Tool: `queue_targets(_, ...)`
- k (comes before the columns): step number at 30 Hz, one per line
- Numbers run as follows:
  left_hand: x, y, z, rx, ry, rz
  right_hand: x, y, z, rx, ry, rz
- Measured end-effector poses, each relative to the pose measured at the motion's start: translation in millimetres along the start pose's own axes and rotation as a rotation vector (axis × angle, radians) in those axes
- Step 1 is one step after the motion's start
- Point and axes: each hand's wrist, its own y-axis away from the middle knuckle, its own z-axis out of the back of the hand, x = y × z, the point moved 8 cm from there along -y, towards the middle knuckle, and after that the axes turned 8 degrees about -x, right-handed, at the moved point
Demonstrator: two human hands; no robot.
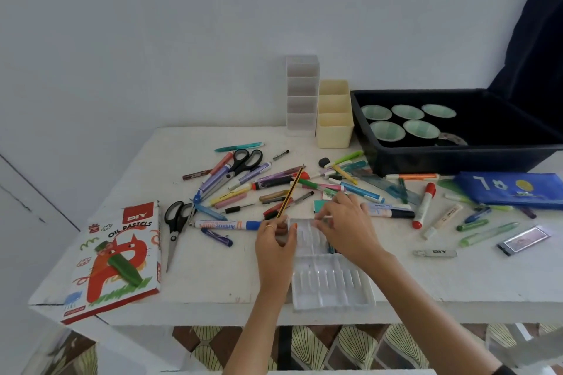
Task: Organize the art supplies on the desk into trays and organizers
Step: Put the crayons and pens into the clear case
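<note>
A white moulded pastel tray (332,283) lies at the desk's front edge, its far end between my hands. My left hand (275,242) grips a yellow-and-black pencil (291,190) that points up and away, and its fingers touch the tray's left edge. My right hand (347,225) rests over the tray's far right part, fingers curled at its rim; what they pinch is hidden. Markers, pens and crayons lie scattered beyond the hands. Two pairs of black scissors (178,222) (243,161) lie among them.
An oil pastels box (117,259) sits at the front left corner. A clear organizer (302,94) and a cream organizer (334,114) stand at the back. A black bin (457,158) with green cups is at back right, a blue pouch (511,189) beside it.
</note>
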Motion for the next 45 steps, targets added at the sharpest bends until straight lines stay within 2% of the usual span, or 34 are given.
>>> queue_targets(2, 2, 0, -1, 0.000, 0.037, 0.029, 13, -12, 4, -0.033, -0.157, 0.045)
queue_targets(5, 3, 0, -1, 0.003, 0.051, 0.049, 27, -36, -11, 0.034, -0.234, 0.104)
queue_targets(10, 2, -2, -4, 0.005, 0.022, 0.033, 34, -67, -34, 0.108, -0.345, 0.102)
queue_targets(14, 2, -4, -4, -0.012, -0.015, 0.011, 46, -77, -42, 0.149, -0.331, 0.174)
queue_targets(25, 0, -2, -5, -0.007, -0.034, 0.005, 37, -82, -54, 0.257, -0.369, 0.196)
queue_targets(32, -1, -1, -5, -0.003, -0.006, 0.002, 22, -71, -37, 0.222, -0.273, 0.226)
queue_targets(38, -1, -1, -5, 0.008, 0.026, -0.007, -7, -52, -12, 0.214, -0.291, 0.042)
queue_targets(45, -3, 0, -3, 0.003, 0.026, -0.043, -26, -16, 7, 0.208, -0.480, -0.165)
